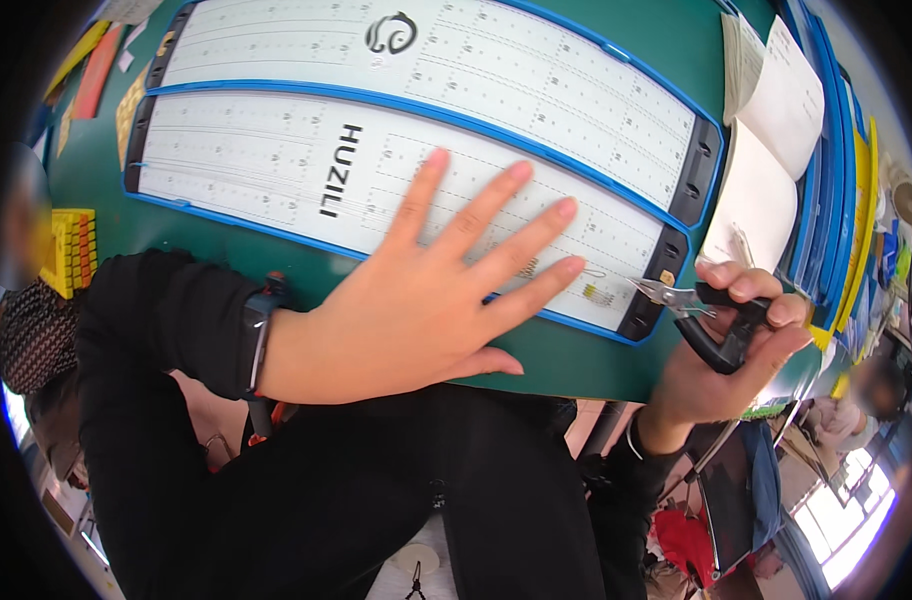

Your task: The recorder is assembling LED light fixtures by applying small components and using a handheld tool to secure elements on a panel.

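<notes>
A long, hinged case with blue edges (616, 186) lies unfolded on the table, both white halves printed with scale marks; it looks like a fishing-line rig box. My left hand (406, 295), fingers spread, is flat over the near half, and I cannot tell how firmly it touches. Fine lines run along that half. Close to the left fingertips lie small yellowish coiled pieces (598, 292), too small to name. My right hand (698, 385) holds small black-handled pliers (728, 340) by their grips. Their metal jaws point left, at the case's right end beside a black end piece (644, 308).
Beyond the case's right end lies an open notebook (756, 200) with a pen. Blue and yellow folders (826, 170) stand at the far right. A yellow basket (71, 255) sits at the left edge of the green table (216, 236). People are seated on both sides.
</notes>
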`<move>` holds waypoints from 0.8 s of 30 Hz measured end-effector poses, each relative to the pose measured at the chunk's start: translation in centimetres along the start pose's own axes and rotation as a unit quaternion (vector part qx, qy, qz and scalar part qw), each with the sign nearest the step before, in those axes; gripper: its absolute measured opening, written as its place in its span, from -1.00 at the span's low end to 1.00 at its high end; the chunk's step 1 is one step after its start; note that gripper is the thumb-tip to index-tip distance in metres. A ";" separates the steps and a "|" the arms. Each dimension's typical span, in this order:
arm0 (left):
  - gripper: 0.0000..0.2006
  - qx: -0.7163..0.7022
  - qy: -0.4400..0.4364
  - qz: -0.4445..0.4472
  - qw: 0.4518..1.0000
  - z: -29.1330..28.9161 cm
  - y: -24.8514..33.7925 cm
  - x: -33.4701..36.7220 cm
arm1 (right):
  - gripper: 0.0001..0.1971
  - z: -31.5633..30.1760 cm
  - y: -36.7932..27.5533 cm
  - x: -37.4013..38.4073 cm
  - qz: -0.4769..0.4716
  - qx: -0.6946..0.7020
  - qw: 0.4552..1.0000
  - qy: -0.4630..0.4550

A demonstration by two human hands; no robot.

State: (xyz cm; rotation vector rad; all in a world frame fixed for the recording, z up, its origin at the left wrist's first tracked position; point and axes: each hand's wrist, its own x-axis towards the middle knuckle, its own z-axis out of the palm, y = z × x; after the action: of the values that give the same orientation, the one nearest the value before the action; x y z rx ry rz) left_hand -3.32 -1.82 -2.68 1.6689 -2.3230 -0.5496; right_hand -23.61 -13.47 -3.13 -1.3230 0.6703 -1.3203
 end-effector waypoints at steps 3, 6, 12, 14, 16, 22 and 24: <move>-0.08 0.014 -0.007 -0.012 1.000 -0.2 0.0 0.1 | -0.66 0.3 0.3 -0.1 0.010 -0.021 1.000 -0.010; -0.09 0.028 -0.019 -0.016 0.999 -0.2 -0.2 0.2 | -0.66 0.1 0.6 -0.2 0.017 -0.023 1.000 -0.009; -0.09 0.026 -0.025 -0.014 0.999 0.0 -0.2 0.3 | -0.67 0.7 0.7 -0.2 0.022 -0.024 0.999 0.006; -0.12 0.020 -0.025 -0.020 0.999 -0.1 -0.3 0.3 | -0.68 1.1 0.7 -0.1 0.025 -0.044 0.999 -0.001; -0.21 0.030 -0.029 -0.016 0.999 -0.3 -0.1 0.5 | -0.69 0.8 0.4 -0.2 0.024 -0.066 0.997 -0.003; -0.44 0.092 -0.022 -0.019 0.995 -0.2 -0.1 0.4 | -0.70 0.5 -0.1 -0.1 0.020 -0.050 0.998 0.009; -0.46 0.083 -0.021 -0.023 0.996 -0.3 -0.1 0.4 | -0.70 0.4 -0.1 -0.1 0.021 -0.060 0.998 0.015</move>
State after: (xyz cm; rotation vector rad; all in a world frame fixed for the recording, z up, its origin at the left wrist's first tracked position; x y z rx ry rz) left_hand -3.27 -2.30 -2.49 1.8041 -2.4250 -0.4139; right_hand -23.28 -13.20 -2.95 -1.3801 0.8040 -1.2844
